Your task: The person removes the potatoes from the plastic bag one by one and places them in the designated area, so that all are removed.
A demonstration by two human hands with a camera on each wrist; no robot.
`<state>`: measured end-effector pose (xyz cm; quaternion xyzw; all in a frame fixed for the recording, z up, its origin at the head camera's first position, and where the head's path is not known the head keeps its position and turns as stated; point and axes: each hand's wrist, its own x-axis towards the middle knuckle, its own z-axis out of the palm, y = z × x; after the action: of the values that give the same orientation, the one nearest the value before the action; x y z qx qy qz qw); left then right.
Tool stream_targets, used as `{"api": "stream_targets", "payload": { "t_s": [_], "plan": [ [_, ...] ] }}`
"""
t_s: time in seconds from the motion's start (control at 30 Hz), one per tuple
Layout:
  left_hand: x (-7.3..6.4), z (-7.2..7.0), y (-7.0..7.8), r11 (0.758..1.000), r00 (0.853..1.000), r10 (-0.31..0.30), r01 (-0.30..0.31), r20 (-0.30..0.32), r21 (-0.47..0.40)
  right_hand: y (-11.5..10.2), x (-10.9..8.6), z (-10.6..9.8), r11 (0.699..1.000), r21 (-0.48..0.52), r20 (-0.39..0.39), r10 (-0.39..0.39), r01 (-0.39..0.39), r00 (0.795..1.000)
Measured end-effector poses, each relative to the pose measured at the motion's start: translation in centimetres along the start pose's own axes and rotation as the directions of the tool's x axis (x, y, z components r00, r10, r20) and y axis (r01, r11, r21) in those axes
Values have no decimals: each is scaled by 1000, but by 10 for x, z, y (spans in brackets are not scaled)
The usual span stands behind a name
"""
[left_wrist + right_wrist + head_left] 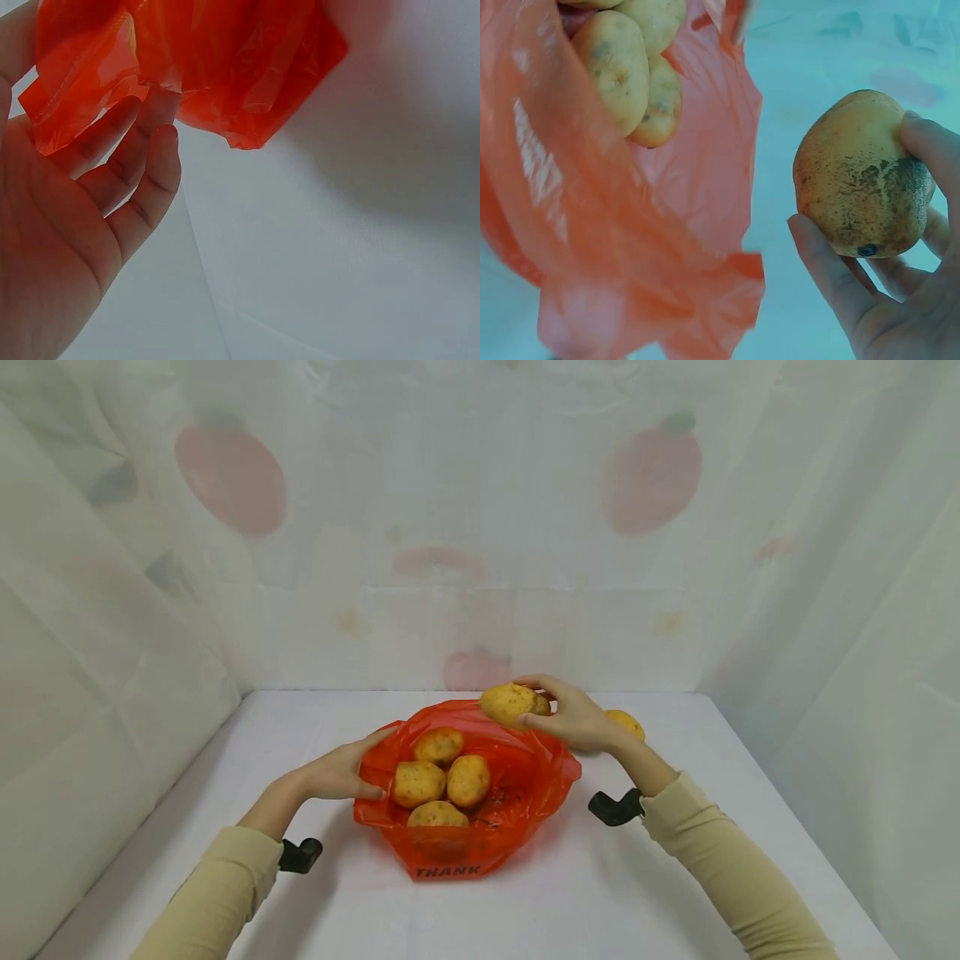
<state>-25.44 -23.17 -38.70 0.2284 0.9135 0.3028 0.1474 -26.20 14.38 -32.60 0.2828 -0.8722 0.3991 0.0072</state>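
A red plastic bag [525,793] printed with "THANK" stands with its mouth wide apart on the white table, several yellow potatoes [468,781] inside it. At its left rim, my left hand [341,770] holds the plastic, the thumb at the inner side; in the left wrist view bent fingers [150,176] lie against the red film. My right hand [573,717] grips one potato [508,703] between thumb and fingers, above the bag's far right rim. Dark, rough patches mark that potato [862,180] in the right wrist view, where it is apart from the bag.
Another potato [626,724] lies on the white table [675,877], partly hidden behind my right wrist. Pale curtains with faded fruit prints [480,527] hang at the back and both sides. Black mounts [617,808] stick out from the wrists.
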Motion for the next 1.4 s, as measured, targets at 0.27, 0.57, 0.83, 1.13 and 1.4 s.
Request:
{"api": "stream_targets", "payload": {
  "t_s": [0.27,0.57,0.83,1.13,1.4],
  "plan": [
    [0,-1,-1,1000,1000,-7,7,6,5,8,-6,-8,996,73,-47,48,-44,998],
    [-2,0,-1,999,999,-32,32,2,0,11,-12,-19,984,128,-81,132,-121,988],
    [-5,-2,0,1000,1000,-16,16,4,-3,28,-15,-33,988,60,-138,152,-144,979],
    [-5,-2,2,1000,1000,-13,13,-7,-2,51,-20,-49,983,54,-181,181,-174,967],
    [-1,0,0,1000,1000,-12,12,-9,23,71,-27,-59,970,89,-206,238,-224,949]
  ]
}}
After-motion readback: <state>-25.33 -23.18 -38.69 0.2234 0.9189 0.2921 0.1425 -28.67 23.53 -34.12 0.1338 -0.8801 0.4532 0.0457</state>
